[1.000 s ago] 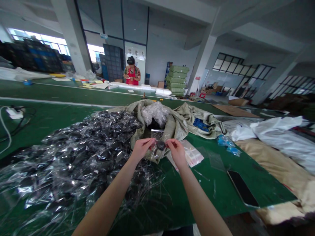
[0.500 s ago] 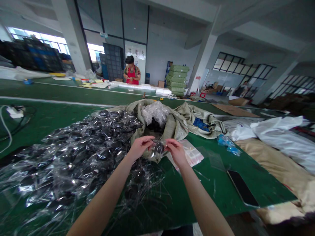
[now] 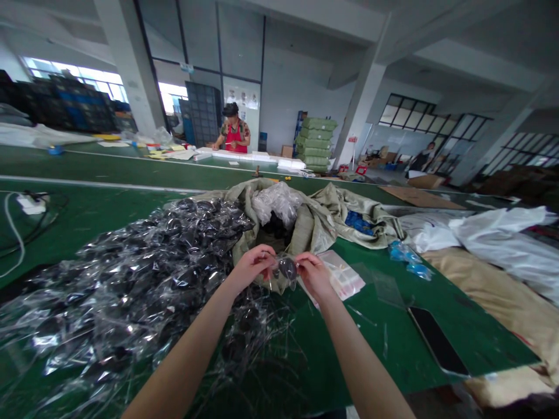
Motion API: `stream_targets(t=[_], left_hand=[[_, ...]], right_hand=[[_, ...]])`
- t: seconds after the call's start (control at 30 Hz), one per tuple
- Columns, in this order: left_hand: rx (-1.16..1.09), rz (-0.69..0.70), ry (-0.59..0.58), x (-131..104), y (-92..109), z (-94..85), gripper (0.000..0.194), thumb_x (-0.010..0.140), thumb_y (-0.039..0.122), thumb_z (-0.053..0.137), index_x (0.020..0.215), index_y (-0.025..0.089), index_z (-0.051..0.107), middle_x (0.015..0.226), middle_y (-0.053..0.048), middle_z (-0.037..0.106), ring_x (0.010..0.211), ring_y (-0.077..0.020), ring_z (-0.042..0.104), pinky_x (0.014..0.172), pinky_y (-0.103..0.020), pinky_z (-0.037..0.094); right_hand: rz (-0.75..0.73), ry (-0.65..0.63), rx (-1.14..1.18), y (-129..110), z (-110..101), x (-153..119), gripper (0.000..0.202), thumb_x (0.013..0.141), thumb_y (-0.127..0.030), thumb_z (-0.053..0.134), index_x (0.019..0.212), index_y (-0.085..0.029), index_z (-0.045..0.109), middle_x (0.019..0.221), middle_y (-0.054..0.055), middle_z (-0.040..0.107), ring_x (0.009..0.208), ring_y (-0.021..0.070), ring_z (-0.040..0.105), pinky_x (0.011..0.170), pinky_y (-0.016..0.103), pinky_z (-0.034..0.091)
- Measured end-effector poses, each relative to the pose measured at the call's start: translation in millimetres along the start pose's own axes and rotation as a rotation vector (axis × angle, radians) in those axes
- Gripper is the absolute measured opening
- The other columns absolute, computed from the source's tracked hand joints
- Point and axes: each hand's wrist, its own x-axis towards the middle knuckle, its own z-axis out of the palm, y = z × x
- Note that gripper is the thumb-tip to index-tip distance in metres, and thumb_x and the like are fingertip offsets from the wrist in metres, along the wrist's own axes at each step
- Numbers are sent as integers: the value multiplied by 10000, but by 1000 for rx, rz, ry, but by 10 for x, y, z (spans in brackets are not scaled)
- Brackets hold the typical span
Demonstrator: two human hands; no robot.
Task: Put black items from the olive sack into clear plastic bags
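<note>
Between my two hands hangs a clear plastic bag with a dark round item inside. My left hand pinches its left side, fingers closed. On its right edge, my right hand has thumb and fingertips pressed together. Just beyond the hands, an open grey-green sack holds crumpled clear plastic and dark items. To the left spreads a large pile of dark items in clear wrappers. A stack of flat printed plastic bags lies right of my right hand.
A phone lies near the table's right front edge. Behind it are blue wrapped items and a second sack. White and tan sacks line the right side. A person in a red apron stands across the table.
The dark item in the bag shows more plainly between my hands, which still hold the bag. The view has shifted slightly. Across the table, the person's arm has moved outward to the left.
</note>
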Motion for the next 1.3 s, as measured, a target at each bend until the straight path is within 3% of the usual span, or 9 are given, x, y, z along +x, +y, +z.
stream_targets(t=[0.1,0.2,0.33,0.47,0.63,0.77,0.87,1.07,1.3], left_hand=[[51,-28,-39,-20,85,-4,331,803,398,681,1029,186,565,848,-26,695,489,-114,604,454,-221,458],[114,-41,-53,-32,166,3,303,817,428,654,963,167,598,854,-55,715,441,-126,612,383,-210,405],[113,-12,16,-33,185,59,291,792,440,668,794,153,617,810,-64,725,433,-126,613,377,-211,417],[59,28,62,-34,116,105,309,771,466,676,763,174,575,666,-21,684,449,-142,617,408,-229,455],[85,25,115,-79,114,114,308,802,471,657,806,180,556,429,89,453,289,-53,370,321,-158,211],[-14,-21,259,-126,227,191,359,747,485,717,875,198,543,504,98,472,312,-18,278,326,-155,118],[-41,-92,331,-153,304,272,416,698,541,738,773,177,551,469,98,419,314,-14,255,330,-172,90],[-51,-138,292,-204,295,311,425,632,508,802,754,133,642,400,93,380,330,-24,258,352,-196,99],[-214,-78,241,-203,134,318,380,677,455,797,731,150,576,405,109,367,329,-14,267,362,-165,159]], right_hand=[[6,-14,6,-59,-3,-9,11,623,-222,700,632,-215,700,646,-23,637,589,112,518,553,233,404],[6,-23,18,-104,-17,-15,16,627,-219,707,636,-212,696,649,-23,627,599,112,518,555,231,395],[2,-33,34,-149,-24,-22,40,635,-216,705,617,-207,670,655,-22,608,595,111,504,557,239,391],[-9,-35,31,-168,-10,-27,49,635,-212,690,603,-207,653,647,-21,597,595,117,501,559,247,389],[-39,-27,-5,-156,18,-24,37,627,-198,672,596,-218,666,628,-24,601,599,125,509,563,246,390],[-66,-27,-65,-156,23,-27,61,640,-181,651,608,-224,679,635,-26,609,596,129,516,583,259,401],[-155,-25,-187,-173,23,-43,90,699,-201,621,643,-235,683,670,-18,612,631,145,530,619,278,424],[-306,-36,-347,-254,32,-90,125,785,-229,603,691,-241,683,743,-10,603,685,149,545,661,286,437],[-374,-59,-292,-233,9,-93,132,825,-247,621,726,-255,708,787,-5,581,687,139,532,653,282,417]])
